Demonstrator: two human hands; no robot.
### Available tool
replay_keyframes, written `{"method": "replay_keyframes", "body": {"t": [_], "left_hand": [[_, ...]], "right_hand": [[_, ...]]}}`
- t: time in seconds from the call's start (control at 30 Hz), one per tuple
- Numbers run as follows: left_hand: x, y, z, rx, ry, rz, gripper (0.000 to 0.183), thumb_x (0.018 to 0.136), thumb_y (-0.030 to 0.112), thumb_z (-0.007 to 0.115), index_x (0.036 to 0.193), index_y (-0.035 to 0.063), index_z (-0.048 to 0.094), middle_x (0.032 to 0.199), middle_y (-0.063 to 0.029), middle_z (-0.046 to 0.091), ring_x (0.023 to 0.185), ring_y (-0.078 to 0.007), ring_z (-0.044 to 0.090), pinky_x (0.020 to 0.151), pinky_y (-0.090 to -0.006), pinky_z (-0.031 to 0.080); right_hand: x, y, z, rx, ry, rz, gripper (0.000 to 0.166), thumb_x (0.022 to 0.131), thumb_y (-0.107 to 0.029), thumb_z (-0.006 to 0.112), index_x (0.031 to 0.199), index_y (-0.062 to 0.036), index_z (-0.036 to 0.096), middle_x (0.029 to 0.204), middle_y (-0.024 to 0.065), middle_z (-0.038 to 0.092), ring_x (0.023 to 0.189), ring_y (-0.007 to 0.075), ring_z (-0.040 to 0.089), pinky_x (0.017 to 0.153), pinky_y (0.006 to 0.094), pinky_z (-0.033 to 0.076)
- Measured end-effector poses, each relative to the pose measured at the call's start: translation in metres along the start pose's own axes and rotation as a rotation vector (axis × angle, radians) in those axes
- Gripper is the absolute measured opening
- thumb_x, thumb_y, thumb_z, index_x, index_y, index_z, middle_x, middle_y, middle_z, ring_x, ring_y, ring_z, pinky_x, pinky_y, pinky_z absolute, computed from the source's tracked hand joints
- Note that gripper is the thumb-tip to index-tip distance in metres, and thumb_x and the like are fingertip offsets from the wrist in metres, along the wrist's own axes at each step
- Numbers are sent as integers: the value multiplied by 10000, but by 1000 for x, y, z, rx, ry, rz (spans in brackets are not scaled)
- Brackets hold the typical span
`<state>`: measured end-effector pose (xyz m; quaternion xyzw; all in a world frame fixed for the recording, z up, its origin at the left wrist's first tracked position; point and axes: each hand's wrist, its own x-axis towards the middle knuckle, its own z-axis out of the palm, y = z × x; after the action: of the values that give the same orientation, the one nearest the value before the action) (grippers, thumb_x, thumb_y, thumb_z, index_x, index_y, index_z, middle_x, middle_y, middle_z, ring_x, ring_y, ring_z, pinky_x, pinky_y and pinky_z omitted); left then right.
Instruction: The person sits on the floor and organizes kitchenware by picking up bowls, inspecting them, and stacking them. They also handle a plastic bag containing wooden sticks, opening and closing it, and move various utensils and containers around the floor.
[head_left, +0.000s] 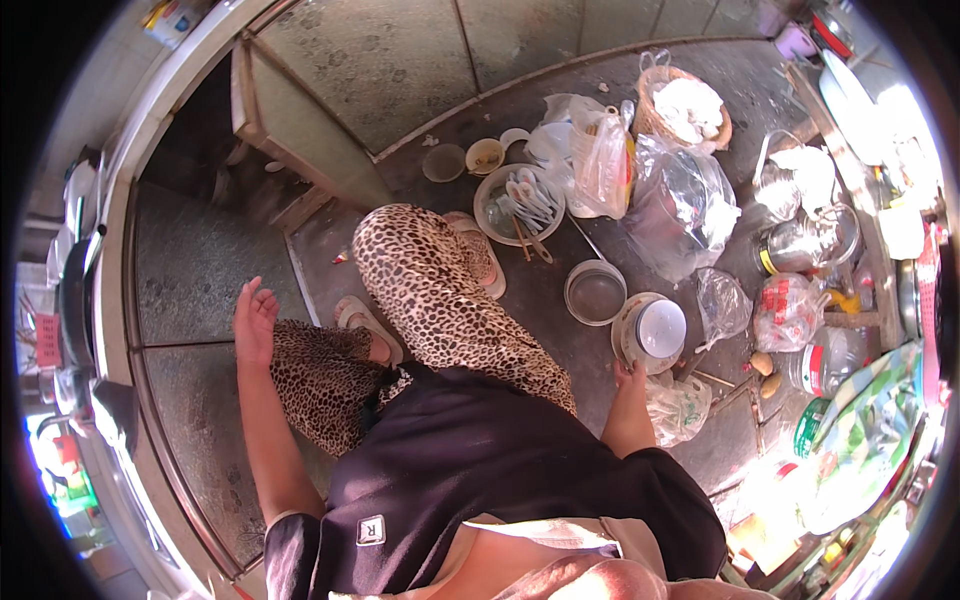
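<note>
My left hand (255, 324) is raised at the left with its fingers spread and nothing in it, beside the metal-framed cabinet doors (217, 300). On the right, my right hand (628, 381) grips the near rim of a stack of plates (628, 334). A white bowl (661, 328) sits on top of this stack. Just beyond it on the floor is a round metal pan (595, 292). Farther off, a large basin (491, 229) holds several white spoons (529, 196), chopsticks and a wooden spoon.
An open cabinet door (300, 127) juts out ahead. Small bowls (444, 163), filled plastic bags (679, 206) and a wicker basket (646, 112) of white items line the floor. To the right are metal kettles (802, 244), a clear jar (829, 364) and potatoes (762, 364). A countertop (124, 300) runs along the left.
</note>
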<state>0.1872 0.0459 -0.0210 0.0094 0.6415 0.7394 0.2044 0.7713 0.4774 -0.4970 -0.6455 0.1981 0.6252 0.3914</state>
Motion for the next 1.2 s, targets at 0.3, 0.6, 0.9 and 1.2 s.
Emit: {"method": "replay_keyframes", "body": {"t": [0.3,0.6,0.9,1.2], "left_hand": [[-2,2,-4,-108,-89,-16,406,948,359,520,1221,60,545,915,-25,621,860,-133,580,808,-283,475],[21,25,-27,-281,-40,83,406,938,365,519,1196,53,547,892,-25,607,788,-122,567,739,-263,473],[40,30,-50,-335,80,65,388,912,338,551,1165,44,558,877,-29,602,763,-111,567,704,-253,473],[80,58,-29,-262,74,84,384,914,320,522,1152,19,541,867,-50,582,742,-139,527,690,-276,446]], "right_hand": [[-136,32,82,-1063,-540,-133,265,902,-221,550,1094,-40,526,1012,143,626,905,299,624,791,450,535],[-533,154,206,-1016,-1392,-768,275,920,-213,577,1120,-25,596,969,102,660,791,158,620,723,276,509],[-615,390,233,-1728,-1874,-389,266,933,-200,558,1113,-5,576,899,71,660,695,114,614,639,246,489],[-520,593,305,-1979,-1506,-379,260,924,-239,542,1056,-23,601,838,83,661,666,160,635,569,294,512]]}}
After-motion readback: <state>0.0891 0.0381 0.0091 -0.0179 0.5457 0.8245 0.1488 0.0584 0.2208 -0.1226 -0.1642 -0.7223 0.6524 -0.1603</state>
